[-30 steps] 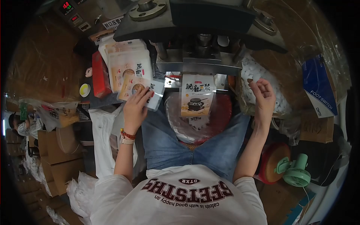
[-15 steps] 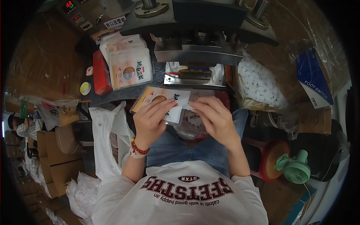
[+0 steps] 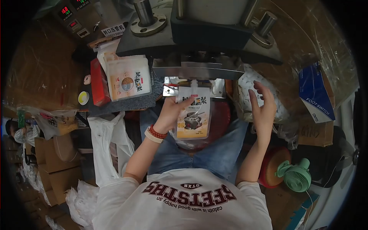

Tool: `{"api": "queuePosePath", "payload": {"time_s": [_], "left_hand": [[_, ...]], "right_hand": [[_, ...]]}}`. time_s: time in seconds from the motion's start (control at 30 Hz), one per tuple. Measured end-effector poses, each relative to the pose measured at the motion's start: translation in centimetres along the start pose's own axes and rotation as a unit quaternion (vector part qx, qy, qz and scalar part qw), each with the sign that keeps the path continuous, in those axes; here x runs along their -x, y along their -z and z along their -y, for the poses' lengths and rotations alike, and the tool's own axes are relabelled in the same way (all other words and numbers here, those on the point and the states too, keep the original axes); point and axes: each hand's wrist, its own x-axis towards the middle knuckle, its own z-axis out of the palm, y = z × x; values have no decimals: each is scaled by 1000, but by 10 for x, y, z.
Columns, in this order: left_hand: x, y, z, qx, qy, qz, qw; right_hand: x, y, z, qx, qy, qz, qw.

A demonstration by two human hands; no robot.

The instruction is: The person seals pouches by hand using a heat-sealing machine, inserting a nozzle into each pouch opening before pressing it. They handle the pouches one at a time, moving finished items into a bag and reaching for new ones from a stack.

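Left hand (image 3: pixel 171 112) is gripping the printed pouch (image 3: pixel 196 119) by the press (image 3: pixel 197 72); right hand (image 3: pixel 264 109) is hovering, spread wide (over white parts (image 3: pixel 246 86)).

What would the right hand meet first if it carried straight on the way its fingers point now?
The right hand would probably meet the heaped small white parts first; this single view leaves its height above them unclear.

By the press (image 3: pixel 199 71), 1 left hand (image 3: pixel 171 112) and 1 right hand (image 3: pixel 264 109) are counted. In front of it, 1 held pouch (image 3: pixel 195 120) is seen; to its left, 1 pouch stack (image 3: pixel 127 78), its layers uncountable, 1 red box (image 3: pixel 99 83) and 1 round container (image 3: pixel 83 97); to its right, 1 blue box (image 3: pixel 315 94) and 1 fan (image 3: pixel 298 176).
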Motion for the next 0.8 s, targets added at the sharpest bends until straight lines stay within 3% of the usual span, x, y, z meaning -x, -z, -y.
{"api": "queuePosePath", "payload": {"time_s": [0.07,0.17,0.23,0.27,0.3,0.33,0.37,0.43,0.47,0.5,0.53,0.57,0.6,0.63,0.7,0.73,0.8], "left_hand": [[-16,7,0,11,24,6,1000],[-21,5,-1,37,43,9,998],[-15,6,-3,-22,33,11,999],[-13,12,-11,-145,24,11,989],[-12,22,-15,-245,-43,-66,966],[-10,33,-21,-340,-109,-139,924],[-4,47,-31,-556,-216,-247,764],[14,70,-46,-785,-268,-303,470],[20,94,-34,-800,-205,-276,493],[29,109,-26,-799,-204,-276,493],[39,119,-22,-790,-230,-207,530],[45,125,-19,-776,-255,-133,561],[55,121,-19,-762,-275,-134,570],[62,115,-21,-762,-273,-132,572],[72,97,-23,-629,-166,-194,734],[76,89,-23,-628,-165,-193,736],[78,71,-23,-534,-290,-203,768]], "right_hand": [[-4,-23,-37,153,23,-2,988],[-4,-43,-51,147,1,36,988],[-7,-42,-51,136,23,34,990],[-8,-41,-52,129,42,25,990],[-7,-41,-55,138,44,17,989],[-7,-44,-54,134,49,17,990],[-5,-45,-53,60,6,-29,998],[1,-45,-47,-14,-40,-73,996],[5,-44,-40,-147,-76,-99,981],[8,-42,-32,-277,-110,-122,947],[12,-38,-21,-277,-110,-123,946],[15,-32,-7,-336,-111,-66,933],[20,-27,6,-390,-115,-6,913],[22,-25,17,-389,-118,-5,914],[26,-24,36,-365,42,65,928],[29,-24,42,-355,82,93,926],[32,-22,67,-370,127,127,912]]}}
